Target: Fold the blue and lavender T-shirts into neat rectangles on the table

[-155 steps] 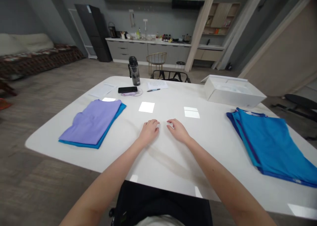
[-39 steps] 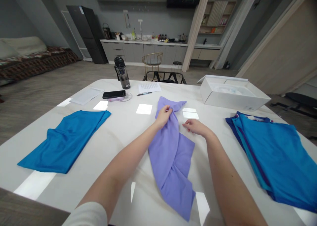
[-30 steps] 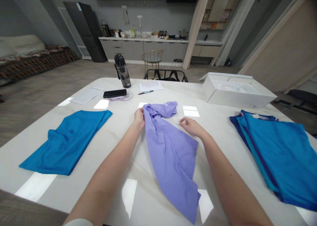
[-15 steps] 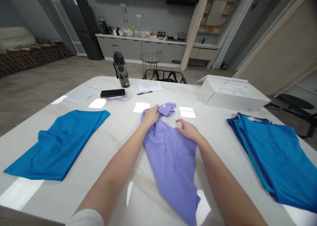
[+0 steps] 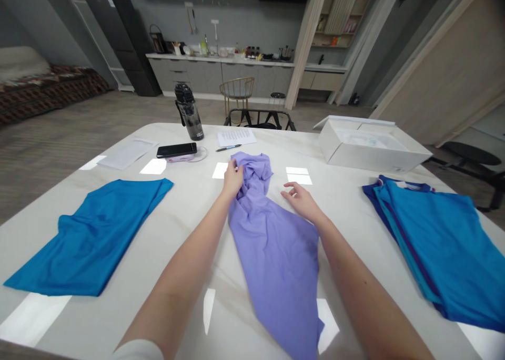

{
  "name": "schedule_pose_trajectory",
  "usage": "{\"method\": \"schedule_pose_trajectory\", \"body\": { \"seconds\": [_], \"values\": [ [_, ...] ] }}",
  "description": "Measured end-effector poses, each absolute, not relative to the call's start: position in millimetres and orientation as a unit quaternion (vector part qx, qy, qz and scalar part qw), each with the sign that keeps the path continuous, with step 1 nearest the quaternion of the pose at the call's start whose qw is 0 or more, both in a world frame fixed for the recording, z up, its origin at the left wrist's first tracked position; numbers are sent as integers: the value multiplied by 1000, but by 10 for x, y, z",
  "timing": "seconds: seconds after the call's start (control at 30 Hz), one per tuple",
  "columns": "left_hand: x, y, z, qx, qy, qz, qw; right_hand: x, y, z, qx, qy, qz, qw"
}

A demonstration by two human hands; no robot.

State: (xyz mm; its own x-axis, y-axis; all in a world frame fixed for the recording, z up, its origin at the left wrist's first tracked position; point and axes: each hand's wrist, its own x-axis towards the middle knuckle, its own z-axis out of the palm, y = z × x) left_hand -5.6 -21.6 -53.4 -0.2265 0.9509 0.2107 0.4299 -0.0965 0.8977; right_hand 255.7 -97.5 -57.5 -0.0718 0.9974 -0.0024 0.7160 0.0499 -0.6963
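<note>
A purple shirt (image 5: 276,255) lies crumpled down the middle of the white table, its far end bunched up. My left hand (image 5: 233,178) is closed on the left edge of that bunched part, the fingers partly hidden by cloth. To the right of the bunch, my right hand (image 5: 302,199) hovers by the fabric with fingers apart and holds nothing. A blue garment (image 5: 98,234) is spread on the left, somewhat wrinkled. On the right sits a stack of folded blue shirts (image 5: 442,239).
A white open box (image 5: 366,155) stands at the back right. Toward the back left are a black water bottle (image 5: 189,113), a phone (image 5: 176,150), a pen (image 5: 229,147) and paper sheets (image 5: 236,137). A black chair (image 5: 260,119) stands behind the table's far edge.
The far end of the purple shirt has opened out and shifted away from me. My left hand moved slightly left on the cloth; my right hand shifted slightly right.
</note>
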Motion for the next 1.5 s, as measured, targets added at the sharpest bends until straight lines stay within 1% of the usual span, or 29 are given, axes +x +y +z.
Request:
{"method": "schedule_pose_trajectory", "body": {
  "seconds": [0.07,0.13,0.2,0.27,0.33,0.4,0.47,0.53,0.6,0.7,0.73,0.8,0.87,0.9,0.93,1.03,1.13,1.2,1.27,1.4,1.5],
  "values": [
    [-82,-278,-455,645,617,428,144,2521,-999,-605,-632,-688,276,227],
    [-39,-353,-412,730,593,334,66,2467,-1040,-622,-635,-706,253,186],
    [34,-398,-420,770,585,250,59,2413,-1090,-621,-639,-724,213,150],
    [88,-388,-457,765,599,220,89,2380,-1126,-608,-642,-732,186,131],
    [87,-325,-480,738,604,270,137,2373,-1132,-590,-646,-731,184,122],
    [16,-233,-463,673,602,389,183,2371,-1102,-563,-653,-721,201,118],
    [-123,-139,-416,561,605,521,218,2337,-1038,-521,-659,-709,221,122],
    [-315,-62,-369,439,614,611,239,2241,-949,-464,-658,-704,228,139],
    [-538,-15,-343,340,626,656,249,2079,-835,-405,-648,-709,220,170],
    [-853,-27,-320,219,659,677,242,1762,-632,-349,-635,-713,202,217],
    [-934,-56,-306,184,677,676,225,1652,-564,-344,-632,-715,197,227],
    [-1037,-141,-260,147,715,667,151,1441,-440,-351,-621,-725,183,234],
    [-1046,-237,-207,202,737,643,56,1256,-341,-370,-613,-738,163,230],
    [-1017,-277,-190,267,737,621,27,1175,-301,-382,-614,-741,152,224],
    [-970,-309,-186,347,730,588,21,1102,-268,-394,-621,-740,143,216],
    [-777,-343,-275,547,710,434,89,946,-201,-435,-650,-729,126,175],
    [-636,-322,-471,622,721,272,139,919,-178,-473,-658,-731,114,141],
    [-618,-303,-592,643,725,196,146,1006,-178,-484,-654,-733,106,154],
    [-649,-280,-667,648,729,156,152,1199,-177,-476,-655,-724,106,187],
    [-744,-227,-700,634,740,130,181,1911,-152,-442,-697,-660,115,256],
    [-778,-199,-698,639,740,110,181,2633,-153,-458,-744,-598,96,282]
  ]
}}
